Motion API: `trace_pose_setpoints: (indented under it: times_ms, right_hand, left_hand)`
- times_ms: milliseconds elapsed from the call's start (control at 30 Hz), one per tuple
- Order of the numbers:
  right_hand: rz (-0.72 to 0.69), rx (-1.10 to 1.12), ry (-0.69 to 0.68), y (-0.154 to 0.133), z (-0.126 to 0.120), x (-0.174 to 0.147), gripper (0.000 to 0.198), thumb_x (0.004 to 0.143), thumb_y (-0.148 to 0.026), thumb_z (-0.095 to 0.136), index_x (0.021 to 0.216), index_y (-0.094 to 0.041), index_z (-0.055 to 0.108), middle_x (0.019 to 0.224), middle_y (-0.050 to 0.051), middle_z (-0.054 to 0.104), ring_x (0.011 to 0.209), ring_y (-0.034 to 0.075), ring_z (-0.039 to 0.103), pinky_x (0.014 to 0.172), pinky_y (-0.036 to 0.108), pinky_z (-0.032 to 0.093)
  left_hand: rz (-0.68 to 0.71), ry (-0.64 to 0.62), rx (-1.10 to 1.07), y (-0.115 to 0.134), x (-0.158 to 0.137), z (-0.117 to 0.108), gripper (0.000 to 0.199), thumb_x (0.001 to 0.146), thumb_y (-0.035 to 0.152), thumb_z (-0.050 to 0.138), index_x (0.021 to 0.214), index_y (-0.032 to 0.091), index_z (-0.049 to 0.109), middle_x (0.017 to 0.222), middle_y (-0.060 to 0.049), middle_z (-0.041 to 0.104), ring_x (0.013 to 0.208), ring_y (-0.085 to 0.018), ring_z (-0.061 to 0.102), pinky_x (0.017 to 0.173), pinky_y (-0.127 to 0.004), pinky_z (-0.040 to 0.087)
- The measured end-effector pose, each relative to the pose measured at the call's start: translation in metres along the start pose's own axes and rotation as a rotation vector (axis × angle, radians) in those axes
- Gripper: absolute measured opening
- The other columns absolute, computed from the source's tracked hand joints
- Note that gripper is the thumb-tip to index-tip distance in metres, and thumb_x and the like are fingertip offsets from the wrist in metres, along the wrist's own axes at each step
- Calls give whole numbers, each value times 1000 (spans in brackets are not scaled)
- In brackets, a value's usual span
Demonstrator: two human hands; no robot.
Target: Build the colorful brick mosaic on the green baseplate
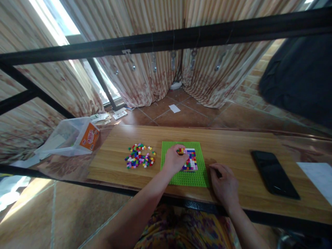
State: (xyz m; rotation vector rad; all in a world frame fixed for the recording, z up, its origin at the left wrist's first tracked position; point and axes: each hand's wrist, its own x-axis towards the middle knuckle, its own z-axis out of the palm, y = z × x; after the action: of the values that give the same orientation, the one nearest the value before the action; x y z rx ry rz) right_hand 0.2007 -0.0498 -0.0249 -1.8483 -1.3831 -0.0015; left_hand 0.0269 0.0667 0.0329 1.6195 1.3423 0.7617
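Note:
A bright green studded baseplate [186, 180] lies on the wooden table. On it stands a low, square block of multicoloured toy bricks [192, 163]. My left hand [174, 159] reaches over the block's left part, its thumb and fingers closed around small bricks there. Whether those are loose or part of the block I cannot tell. Beside the plate's right edge my right hand [225, 183] rests on the table with curled fingers and nothing visible in them. Left of the plate is a scattered pile of small loose bricks [140, 157] in many colours.
A black phone [275, 174] lies on the wooden table [109, 155] at the right, near a white sheet [317, 180]. A clear plastic bin [70, 136] with an orange label stands past the left end. A dark metal bar [166, 39] crosses in front of the curtains.

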Motion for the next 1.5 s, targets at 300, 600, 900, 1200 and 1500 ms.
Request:
trace_pose_setpoints:
  times_ms: [300,600,900,1200,1500]
  right_hand:
    - [5,5,-16,1,0,0,23,88,-34,51,86,-19,68,91,9,69,87,22,62,81,37,49]
    - [0,-13,-16,2,-1,-1,26,88,-37,50,85,-19,68,92,10,70,88,24,63,81,39,50]
    - [-173,-116,-97,7,3,-5,24,86,-30,45,89,-20,67,98,11,69,92,26,61,85,43,49]
    - [-245,-169,-142,13,5,-8,25,82,-25,42,88,-20,66,100,11,68,92,27,60,82,44,50]
    - [-228,-137,-141,11,4,-6,23,83,-28,44,83,-21,65,97,10,69,89,26,62,82,41,51]
  left_hand:
    - [45,-13,-15,-8,2,3,29,70,17,69,98,20,68,90,0,71,81,-15,65,75,-28,52]
    - [152,137,-57,-36,-42,-35,46,75,12,65,119,20,56,118,-7,63,109,-20,60,95,-38,48]
    - [125,162,56,-65,-98,-69,33,80,7,53,109,20,60,99,-4,67,87,-15,64,79,-28,53]
    - [65,332,438,-82,-82,-110,15,79,8,57,89,19,62,87,-3,62,78,-16,60,73,-28,49]
    - [91,317,601,-80,-76,-103,8,86,16,54,86,22,60,90,-4,64,84,-18,61,76,-29,48]
